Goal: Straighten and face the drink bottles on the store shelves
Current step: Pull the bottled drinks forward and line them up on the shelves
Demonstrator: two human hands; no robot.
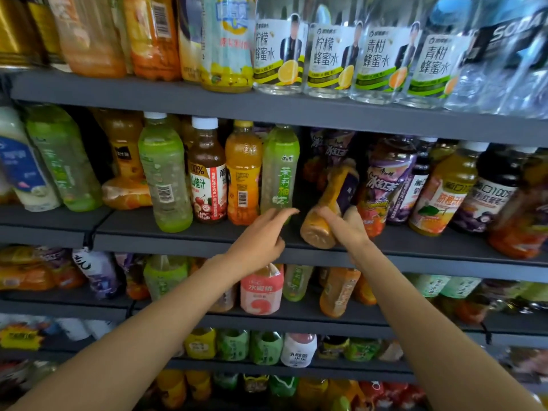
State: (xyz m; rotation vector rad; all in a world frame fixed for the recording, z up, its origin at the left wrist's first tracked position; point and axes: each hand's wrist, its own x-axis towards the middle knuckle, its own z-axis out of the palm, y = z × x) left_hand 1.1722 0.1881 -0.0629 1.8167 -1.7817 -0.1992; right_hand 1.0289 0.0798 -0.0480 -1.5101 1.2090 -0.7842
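Observation:
Drink bottles fill several dark grey shelves. My right hand [345, 225] grips an orange-tea bottle with a purple label [329, 206] near its base. The bottle is tilted, its bottom toward me over the front of the middle shelf [189, 235]. My left hand [264, 235] reaches with straight fingers to the foot of an upright pale green jasmine-tea bottle [280, 170]; its fingertips touch the bottle's lower part. Left of that stand an orange juice bottle [243, 173] and a hawthorn juice bottle [207, 173].
A purple iced-tea bottle [385, 179] stands right of the tilted bottle, with more juice bottles beyond. Clear honey-water bottles [329, 54] line the top shelf. A pink peach drink [261, 289] sits on the shelf below my hands. A gap lies behind the tilted bottle.

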